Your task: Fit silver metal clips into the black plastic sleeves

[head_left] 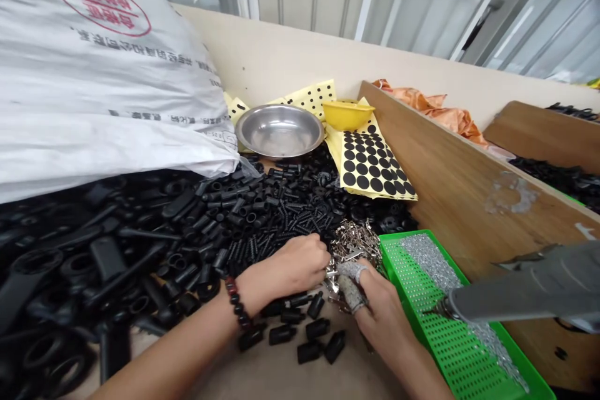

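My left hand (295, 262) is curled into a loose fist at the edge of a heap of small silver metal clips (354, 244), fingers tucked under; what it pinches is hidden. A bead bracelet (238, 309) circles that wrist. My right hand (375, 303) rests just right of it, closed, with a grey fabric cot on one finger (350, 284) touching the clips. Black plastic tubes and caps (262, 212) lie piled behind both hands, and a few loose black caps (312, 334) sit on the bench between my forearms.
A green perforated tray (450, 337) with tiny silver screws lies at right, a grey power screwdriver (525, 290) hanging over it. Behind are a steel bowl (280, 130), a yellow bowl (347, 114), yellow sheets of black round pads (372, 165), a white sack (94, 69) and a wooden divider (459, 181).
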